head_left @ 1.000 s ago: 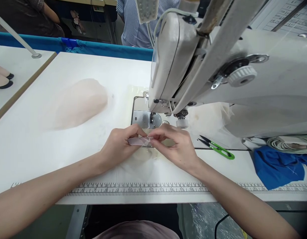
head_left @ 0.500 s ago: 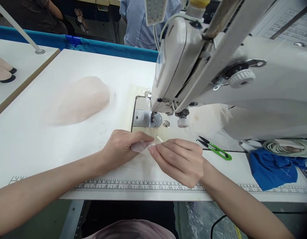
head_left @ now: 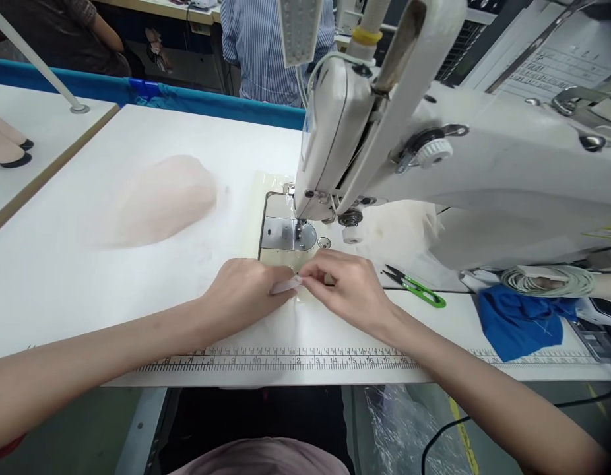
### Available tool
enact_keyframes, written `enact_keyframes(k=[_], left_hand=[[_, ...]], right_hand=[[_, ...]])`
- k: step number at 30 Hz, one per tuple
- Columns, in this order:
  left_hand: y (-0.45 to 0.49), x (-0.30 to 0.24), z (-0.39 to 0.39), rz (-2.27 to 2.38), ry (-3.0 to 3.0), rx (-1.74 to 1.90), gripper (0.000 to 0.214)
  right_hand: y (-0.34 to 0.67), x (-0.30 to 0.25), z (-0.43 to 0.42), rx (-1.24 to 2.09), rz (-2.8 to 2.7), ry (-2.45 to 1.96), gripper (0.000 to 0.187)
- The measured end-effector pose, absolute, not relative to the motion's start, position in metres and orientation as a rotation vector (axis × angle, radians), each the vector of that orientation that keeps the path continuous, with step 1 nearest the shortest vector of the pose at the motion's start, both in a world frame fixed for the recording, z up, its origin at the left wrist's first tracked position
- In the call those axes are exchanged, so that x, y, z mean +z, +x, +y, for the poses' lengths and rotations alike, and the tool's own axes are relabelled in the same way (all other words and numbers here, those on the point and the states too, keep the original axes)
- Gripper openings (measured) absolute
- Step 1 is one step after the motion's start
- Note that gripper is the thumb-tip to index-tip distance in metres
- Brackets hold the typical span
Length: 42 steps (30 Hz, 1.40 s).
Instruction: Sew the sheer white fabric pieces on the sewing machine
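Observation:
My left hand (head_left: 243, 292) and my right hand (head_left: 348, 284) meet on the white table (head_left: 63, 277), just in front of the sewing machine's needle plate (head_left: 280, 234). Both pinch a small, sheer pale pink fabric piece (head_left: 286, 285) between their fingertips. The fingers of both hands are closed on it. The needle and presser foot (head_left: 298, 231) stand a short way behind the hands. More thin sheer fabric (head_left: 286, 323) lies under and before the hands.
A white sewing machine (head_left: 434, 152) fills the right. Green thread snips (head_left: 414, 286) lie right of my right hand, blue cloth (head_left: 518, 316) and coiled tape (head_left: 547, 280) beyond. A pale pink fabric pile (head_left: 161, 198) sits at left. A ruler strip (head_left: 295, 361) lines the front edge. A person in a striped shirt (head_left: 270, 39) stands behind.
Both hands have shifted slightly toward the needle plate with the fabric piece; my right hand's fingers have turned from above the piece to beside it. The camera view has shifted a little.

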<state>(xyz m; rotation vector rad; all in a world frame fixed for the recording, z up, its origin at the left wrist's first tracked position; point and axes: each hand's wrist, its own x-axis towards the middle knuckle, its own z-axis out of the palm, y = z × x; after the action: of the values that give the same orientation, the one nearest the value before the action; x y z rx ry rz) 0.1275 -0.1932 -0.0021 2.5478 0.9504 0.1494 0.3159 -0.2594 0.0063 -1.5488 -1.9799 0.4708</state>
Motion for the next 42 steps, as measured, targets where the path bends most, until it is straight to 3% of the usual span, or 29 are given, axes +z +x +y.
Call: enact_keyframes(k=[1, 5, 9, 17, 24, 28, 42], left_hand=[[0.129, -0.005, -0.191, 1.004, 2.557, 0.151, 0.014], [0.129, -0.012, -0.186, 1.002, 2.8, 0.507, 0.048], [0.127, -0.015, -0.187, 0.718, 3.166, 0.845, 0.03], [0.125, -0.02, -0.196, 0.547, 3.319, 0.633, 0.029], [0.127, -0.021, -0.188, 0.567, 3.204, 0.64, 0.029], [0.128, -0.021, -0.185, 0.573, 3.16, 0.63, 0.033], [0.129, -0.023, -0.175, 0.588, 3.09, 0.577, 0.037]], right_hand=[[0.317, 0.003, -0.253, 0.499, -1.931, -1.604, 0.011], [0.32, -0.012, -0.233, 0.511, -1.803, -1.76, 0.01], [0.322, -0.023, -0.225, 0.503, -1.772, -1.74, 0.013], [0.326, -0.028, -0.221, 0.469, -1.763, -1.712, 0.014], [0.329, -0.026, -0.243, -0.208, -2.116, -1.567, 0.026], [0.327, -0.022, -0.249, -0.413, -2.315, -1.581, 0.031], [0.324, -0.025, -0.255, -0.621, -2.413, -1.626, 0.03]])
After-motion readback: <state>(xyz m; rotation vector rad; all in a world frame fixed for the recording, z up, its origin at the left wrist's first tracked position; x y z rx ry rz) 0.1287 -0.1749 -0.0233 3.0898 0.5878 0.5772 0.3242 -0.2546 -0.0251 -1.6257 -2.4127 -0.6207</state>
